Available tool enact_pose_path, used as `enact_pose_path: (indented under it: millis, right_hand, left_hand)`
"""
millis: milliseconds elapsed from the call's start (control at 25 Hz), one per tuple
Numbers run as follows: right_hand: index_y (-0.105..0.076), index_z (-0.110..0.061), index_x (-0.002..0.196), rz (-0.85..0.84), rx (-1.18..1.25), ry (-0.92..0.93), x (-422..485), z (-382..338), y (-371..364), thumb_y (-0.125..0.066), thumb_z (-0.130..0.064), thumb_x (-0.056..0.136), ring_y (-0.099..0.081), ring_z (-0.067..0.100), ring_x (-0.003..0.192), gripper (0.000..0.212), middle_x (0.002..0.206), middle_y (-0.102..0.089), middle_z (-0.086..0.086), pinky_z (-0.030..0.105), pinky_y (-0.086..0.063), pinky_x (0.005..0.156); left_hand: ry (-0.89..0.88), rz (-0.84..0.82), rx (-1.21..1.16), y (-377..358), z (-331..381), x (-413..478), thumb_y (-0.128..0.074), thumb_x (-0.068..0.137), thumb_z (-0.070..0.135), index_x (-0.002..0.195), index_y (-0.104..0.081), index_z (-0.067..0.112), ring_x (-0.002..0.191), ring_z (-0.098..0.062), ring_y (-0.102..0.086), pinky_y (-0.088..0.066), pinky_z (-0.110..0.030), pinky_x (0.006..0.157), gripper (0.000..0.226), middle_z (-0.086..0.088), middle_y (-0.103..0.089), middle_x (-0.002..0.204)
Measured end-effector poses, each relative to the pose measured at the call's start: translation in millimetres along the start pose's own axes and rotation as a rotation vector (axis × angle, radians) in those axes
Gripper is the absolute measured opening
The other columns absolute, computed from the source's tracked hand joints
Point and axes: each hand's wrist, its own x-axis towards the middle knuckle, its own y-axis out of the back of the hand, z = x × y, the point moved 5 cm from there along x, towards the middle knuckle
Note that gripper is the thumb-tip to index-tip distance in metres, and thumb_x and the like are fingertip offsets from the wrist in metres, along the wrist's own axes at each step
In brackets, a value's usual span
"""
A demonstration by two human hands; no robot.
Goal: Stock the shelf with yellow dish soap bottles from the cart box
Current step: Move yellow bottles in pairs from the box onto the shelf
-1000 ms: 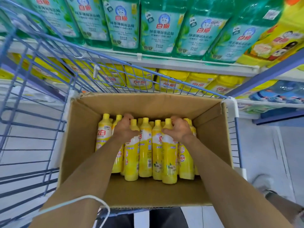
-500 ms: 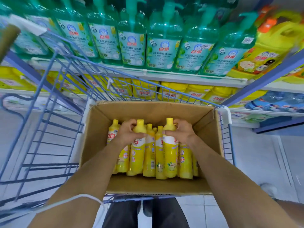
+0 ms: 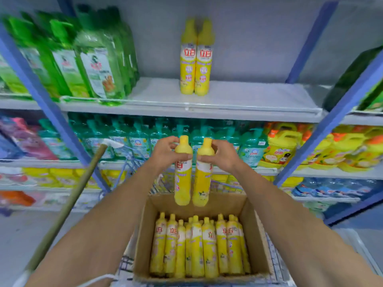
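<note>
My left hand (image 3: 165, 151) grips the neck of one yellow dish soap bottle (image 3: 182, 179), and my right hand (image 3: 220, 153) grips the neck of a second yellow bottle (image 3: 202, 181). Both bottles hang upright side by side in the air above the cardboard box (image 3: 145, 241), which stands in the cart with several more yellow bottles (image 3: 199, 245) inside. Two yellow bottles (image 3: 195, 65) stand together on the white upper shelf (image 3: 238, 98), above and beyond my hands.
Green bottles (image 3: 93, 65) fill the left of the upper shelf. Teal pump bottles (image 3: 132, 139) and yellow jugs (image 3: 286, 148) line the shelf below. Blue shelf uprights (image 3: 323, 150) frame the bay. The cart's blue wire (image 3: 132, 162) and a wooden stick (image 3: 68, 204) stand left.
Both hands have lifted one bottle each out of the box and raised them toward the shelf. The view has tilted up from the box to the shelves.
</note>
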Motion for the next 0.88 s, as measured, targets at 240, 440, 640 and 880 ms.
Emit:
enact_pose_path:
  millis: [240, 440, 640, 880]
  right_hand:
    - [-0.073, -0.016, 0.088, 0.105, -0.034, 0.180, 32, -93, 67, -0.090, -0.048, 0.065, -0.065, 0.013, 0.079, 0.043, 0.086, -0.075, -0.001, 0.033, -0.053, 0.072]
    - [-0.077, -0.018, 0.106, 0.124, 0.045, 0.264, 73, -131, 118, -0.092, -0.038, 0.068, -0.068, 0.006, 0.086, 0.046, 0.099, -0.078, -0.005, 0.023, -0.050, 0.076]
    - [-0.075, -0.021, 0.095, 0.146, 0.051, 0.355, 121, -164, 169, -0.093, -0.037, 0.067, -0.066, 0.003, 0.080, 0.037, 0.089, -0.076, -0.010, 0.014, -0.052, 0.073]
    - [-0.076, -0.019, 0.092, 0.194, 0.055, 0.358, 171, -184, 197, -0.091, -0.056, 0.057, -0.068, 0.009, 0.078, 0.053, 0.086, -0.077, -0.005, 0.038, -0.060, 0.077]
  left_hand:
    - [-0.188, 0.114, 0.003, 48, 106, 21, -0.097, 0.059, 0.016, 0.108, -0.068, 0.011, 0.077, -0.010, -0.063, -0.053, -0.018, 0.064, 0.057, -0.006, -0.069, 0.093]
    - [-0.308, 0.144, -0.010, 67, 179, 49, -0.095, 0.063, 0.012, 0.110, -0.070, 0.011, 0.080, -0.009, -0.065, -0.054, -0.019, 0.064, 0.053, -0.004, -0.071, 0.096]
    - [-0.387, 0.189, -0.011, 74, 241, 96, -0.096, 0.061, 0.013, 0.106, -0.072, 0.010, 0.078, -0.005, -0.066, -0.054, -0.020, 0.064, 0.051, -0.003, -0.073, 0.096]
    - [-0.457, 0.240, 0.032, 89, 280, 145, -0.097, 0.059, 0.021, 0.108, -0.071, 0.009, 0.084, -0.009, -0.063, -0.054, -0.020, 0.068, 0.057, -0.006, -0.072, 0.102]
